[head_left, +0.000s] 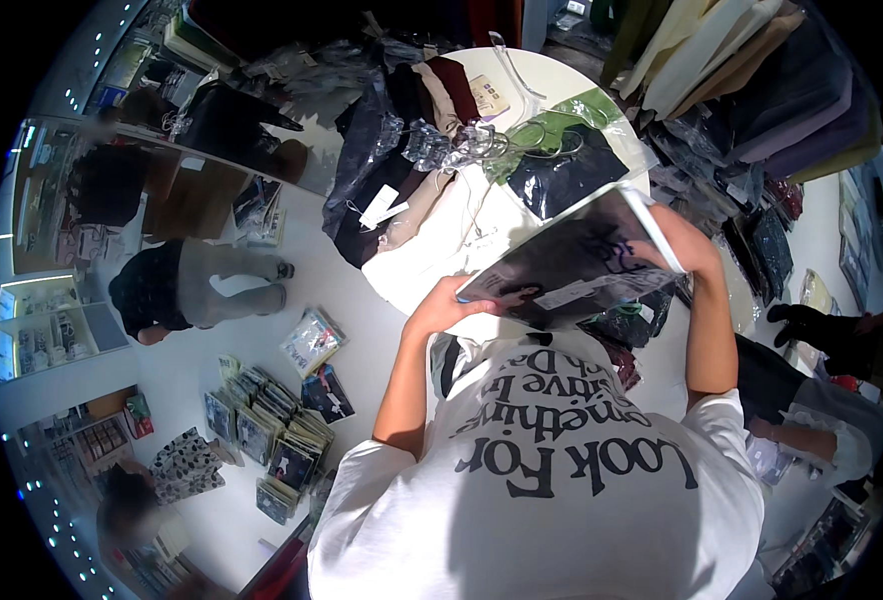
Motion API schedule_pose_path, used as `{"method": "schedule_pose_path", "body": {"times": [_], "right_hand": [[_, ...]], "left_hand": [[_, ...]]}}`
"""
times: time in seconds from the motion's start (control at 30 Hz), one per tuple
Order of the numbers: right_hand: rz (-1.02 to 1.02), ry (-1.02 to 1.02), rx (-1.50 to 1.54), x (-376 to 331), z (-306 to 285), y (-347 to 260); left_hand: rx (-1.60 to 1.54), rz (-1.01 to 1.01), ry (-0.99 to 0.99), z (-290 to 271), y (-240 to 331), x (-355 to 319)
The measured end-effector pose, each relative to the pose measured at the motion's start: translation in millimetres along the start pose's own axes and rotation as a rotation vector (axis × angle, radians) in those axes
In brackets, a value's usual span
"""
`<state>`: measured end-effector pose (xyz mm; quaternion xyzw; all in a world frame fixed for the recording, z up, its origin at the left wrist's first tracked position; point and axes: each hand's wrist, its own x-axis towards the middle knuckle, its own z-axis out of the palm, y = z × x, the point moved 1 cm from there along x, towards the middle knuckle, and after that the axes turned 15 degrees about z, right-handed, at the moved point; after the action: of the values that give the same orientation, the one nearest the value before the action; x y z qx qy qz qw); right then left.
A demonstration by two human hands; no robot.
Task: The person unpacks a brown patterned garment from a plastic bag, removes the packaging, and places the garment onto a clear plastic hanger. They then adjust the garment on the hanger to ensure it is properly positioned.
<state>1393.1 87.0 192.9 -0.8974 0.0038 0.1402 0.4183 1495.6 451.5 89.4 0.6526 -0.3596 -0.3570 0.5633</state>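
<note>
Round white table (522,70) piled with clothing | flat clear-bagged garment packet (572,265) held above its near edge, long axis left-right | left hand (447,305) fingers closed on left corner | right hand (677,240) clasps right end.

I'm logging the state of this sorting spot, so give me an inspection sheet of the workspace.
Surface: round white table, mostly covered.
Job's things: flat clear-bagged dark garment pack, held tilted above the table.
Clutter: dark and beige bagged clothes, clear hangers, green pack.
Hands: left hand grips the pack's near-left edge; right hand holds its far-right side.
Cables: nothing seen.
Surroundings: stacks of packs on the floor, a crouching person at left, hanging garments at upper right.
</note>
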Motion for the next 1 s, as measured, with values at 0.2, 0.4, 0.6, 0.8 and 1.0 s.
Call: {"method": "schedule_pose_path", "body": {"times": [0.2, 0.4, 0.6, 0.8, 1.0], "right_hand": [[0.421, 0.227, 0.668, -35, 20, 15], [0.494, 0.447, 1.086, -36, 77, 46], [0.379, 0.417, 1.052, -47, 97, 47], [0.592, 0.430, 0.995, -52, 112, 43], [0.292, 0.574, 0.904, -60, 115, 34]], "left_hand": [[-0.336, 0.260, 0.549, -44, -1, -4], [-0.521, 0.309, 0.764, -31, 17, 37], [0.193, 0.240, 0.648, -32, 19, 49], [0.322, 0.393, 0.652, -33, 58, 75], [0.410, 0.334, 0.580, -44, 52, 77]]}}
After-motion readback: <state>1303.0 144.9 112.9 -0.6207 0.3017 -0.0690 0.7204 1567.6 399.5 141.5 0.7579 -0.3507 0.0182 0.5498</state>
